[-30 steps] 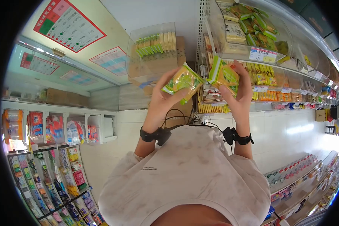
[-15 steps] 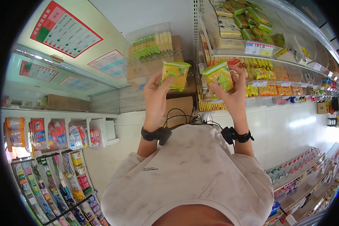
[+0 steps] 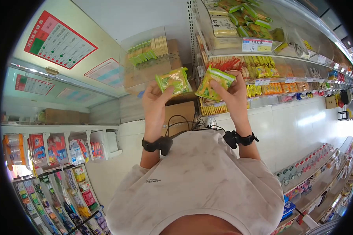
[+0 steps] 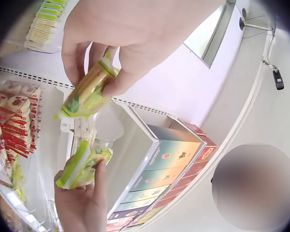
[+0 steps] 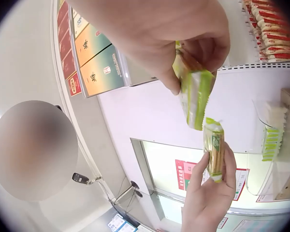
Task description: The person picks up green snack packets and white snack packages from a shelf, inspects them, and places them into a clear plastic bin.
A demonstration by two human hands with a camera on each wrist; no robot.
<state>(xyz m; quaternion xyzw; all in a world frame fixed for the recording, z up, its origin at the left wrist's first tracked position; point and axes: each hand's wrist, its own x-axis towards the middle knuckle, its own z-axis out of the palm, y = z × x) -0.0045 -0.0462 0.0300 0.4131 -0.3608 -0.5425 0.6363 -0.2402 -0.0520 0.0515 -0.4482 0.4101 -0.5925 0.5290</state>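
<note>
My left hand (image 3: 153, 102) pinches a green-and-yellow wrapped snack packet (image 3: 173, 81) with its thumb over the front. A similar packet (image 3: 215, 83) is held in my right hand (image 3: 236, 101), thumb on its face and fingers behind. Both packets are up in front of the chest, side by side with a narrow gap between. In the left wrist view, the left packet (image 4: 89, 94) turns its narrow side, and biscuit-like layers show through the clear wrapper. From the right wrist view, the right packet's (image 5: 195, 96) crimped green end points at the other packet.
A clear bin (image 3: 147, 58) with a row of similar green-ended packets stands ahead on the left. At right, shelves carry clear bins of wrapped snacks (image 3: 255, 23) and price labels (image 3: 257, 45). A brown carton (image 3: 180, 113) sits below the hands, with black cables (image 3: 180, 124) near it.
Both packets have turned in the hands: the left one's top edge now slopes up to the right, the right one's down to the right. The shelves have shifted left in the head view.
</note>
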